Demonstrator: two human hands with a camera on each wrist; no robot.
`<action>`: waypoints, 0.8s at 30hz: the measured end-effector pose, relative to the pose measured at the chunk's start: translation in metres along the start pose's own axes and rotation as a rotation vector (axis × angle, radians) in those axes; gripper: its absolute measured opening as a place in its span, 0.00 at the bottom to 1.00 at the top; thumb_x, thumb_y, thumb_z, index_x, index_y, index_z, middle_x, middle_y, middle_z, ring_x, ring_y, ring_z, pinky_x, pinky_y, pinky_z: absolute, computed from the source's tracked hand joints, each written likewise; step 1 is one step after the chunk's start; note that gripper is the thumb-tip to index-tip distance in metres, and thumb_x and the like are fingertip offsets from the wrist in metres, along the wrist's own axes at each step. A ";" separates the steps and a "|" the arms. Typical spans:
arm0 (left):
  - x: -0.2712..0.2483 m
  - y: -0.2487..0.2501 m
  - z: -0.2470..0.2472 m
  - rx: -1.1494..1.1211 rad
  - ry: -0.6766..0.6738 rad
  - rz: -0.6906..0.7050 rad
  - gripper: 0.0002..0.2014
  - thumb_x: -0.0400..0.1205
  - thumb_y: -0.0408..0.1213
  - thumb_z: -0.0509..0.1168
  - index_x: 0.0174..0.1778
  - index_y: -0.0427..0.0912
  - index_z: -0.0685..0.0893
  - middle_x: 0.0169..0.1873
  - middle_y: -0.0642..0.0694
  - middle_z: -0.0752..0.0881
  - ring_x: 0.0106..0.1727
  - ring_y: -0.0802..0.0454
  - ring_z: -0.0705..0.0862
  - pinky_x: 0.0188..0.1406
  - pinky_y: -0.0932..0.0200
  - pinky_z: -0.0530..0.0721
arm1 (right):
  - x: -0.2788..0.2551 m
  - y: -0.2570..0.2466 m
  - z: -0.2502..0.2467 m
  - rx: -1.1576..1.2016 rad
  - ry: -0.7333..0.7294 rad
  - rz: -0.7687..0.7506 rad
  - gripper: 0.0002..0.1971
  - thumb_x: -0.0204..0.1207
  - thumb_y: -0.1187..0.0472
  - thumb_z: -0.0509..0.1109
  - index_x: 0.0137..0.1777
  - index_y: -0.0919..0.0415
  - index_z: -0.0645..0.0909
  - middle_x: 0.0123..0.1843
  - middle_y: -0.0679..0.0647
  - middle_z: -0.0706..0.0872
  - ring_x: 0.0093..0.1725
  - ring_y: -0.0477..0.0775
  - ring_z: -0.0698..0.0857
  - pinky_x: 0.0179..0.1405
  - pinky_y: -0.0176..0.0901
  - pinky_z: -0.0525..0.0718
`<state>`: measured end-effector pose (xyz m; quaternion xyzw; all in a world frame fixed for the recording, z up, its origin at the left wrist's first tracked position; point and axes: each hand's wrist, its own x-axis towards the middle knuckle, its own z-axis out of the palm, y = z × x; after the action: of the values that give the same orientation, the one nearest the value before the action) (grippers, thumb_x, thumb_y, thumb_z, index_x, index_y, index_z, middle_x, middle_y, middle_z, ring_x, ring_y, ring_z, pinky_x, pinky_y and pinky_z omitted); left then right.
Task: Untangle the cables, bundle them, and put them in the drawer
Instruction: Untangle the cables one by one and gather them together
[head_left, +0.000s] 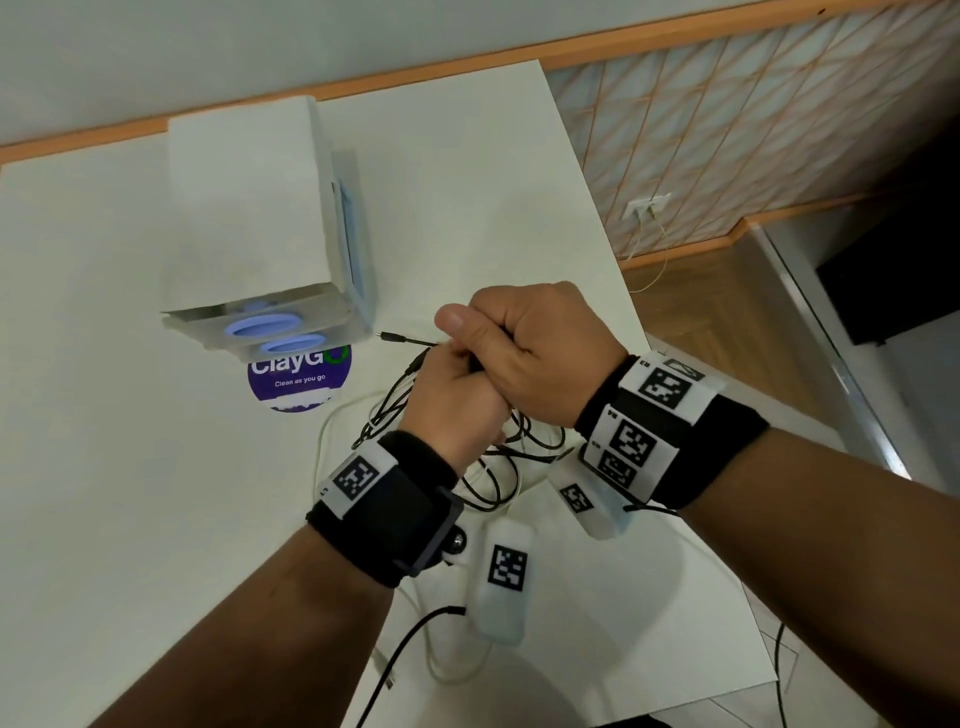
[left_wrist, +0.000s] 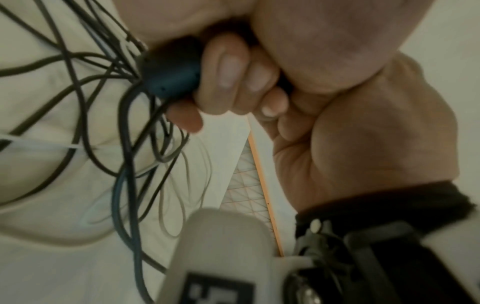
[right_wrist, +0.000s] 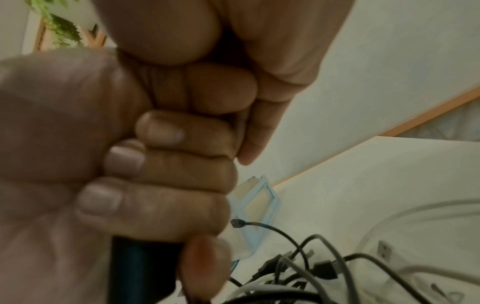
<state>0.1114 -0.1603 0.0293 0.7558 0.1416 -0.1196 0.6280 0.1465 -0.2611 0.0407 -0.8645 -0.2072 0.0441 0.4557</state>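
My two hands are clasped together over the table in the head view. The right hand (head_left: 524, 343) sits on top and the left hand (head_left: 452, 395) just under it. Both grip one black cable (head_left: 415, 342), whose small plug (head_left: 392, 338) sticks out to the left. In the wrist views curled fingers (left_wrist: 228, 76) wrap a dark cylindrical lump on that cable (left_wrist: 171, 67) (right_wrist: 142, 267). A tangle of black and white cables (head_left: 493, 457) lies on the table below the hands. The white drawer unit (head_left: 249, 208) stands at the back left, its blue handles (head_left: 265, 325) facing me.
A round purple sticker (head_left: 301, 382) lies in front of the drawer unit. A white cable (head_left: 322, 457) loops left of the tangle. The table's right edge (head_left: 618, 270) runs close to my right hand, with wooden floor and a wall socket (head_left: 644, 205) beyond it.
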 end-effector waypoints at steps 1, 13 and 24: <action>-0.002 -0.002 -0.001 -0.045 0.008 -0.018 0.15 0.77 0.27 0.58 0.24 0.39 0.77 0.10 0.52 0.74 0.15 0.56 0.73 0.18 0.62 0.74 | 0.002 0.001 0.002 -0.017 0.030 -0.007 0.27 0.81 0.42 0.61 0.30 0.65 0.81 0.25 0.55 0.85 0.29 0.55 0.84 0.34 0.45 0.81; 0.003 0.003 -0.015 -0.426 0.183 -0.096 0.19 0.79 0.30 0.70 0.21 0.39 0.78 0.09 0.48 0.61 0.12 0.48 0.62 0.36 0.47 0.87 | 0.003 0.070 -0.003 -0.253 0.096 0.606 0.06 0.78 0.58 0.65 0.46 0.52 0.84 0.49 0.50 0.89 0.52 0.55 0.86 0.49 0.43 0.83; 0.006 0.003 -0.018 -0.396 0.210 -0.031 0.25 0.82 0.49 0.69 0.24 0.43 0.67 0.12 0.49 0.62 0.09 0.52 0.65 0.25 0.55 0.74 | 0.001 0.086 0.026 -0.510 -0.201 0.646 0.11 0.79 0.53 0.69 0.51 0.62 0.83 0.51 0.57 0.86 0.47 0.57 0.82 0.40 0.40 0.75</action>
<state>0.1184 -0.1432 0.0335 0.6240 0.2385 -0.0194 0.7439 0.1673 -0.2832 -0.0435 -0.9615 0.0269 0.2161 0.1676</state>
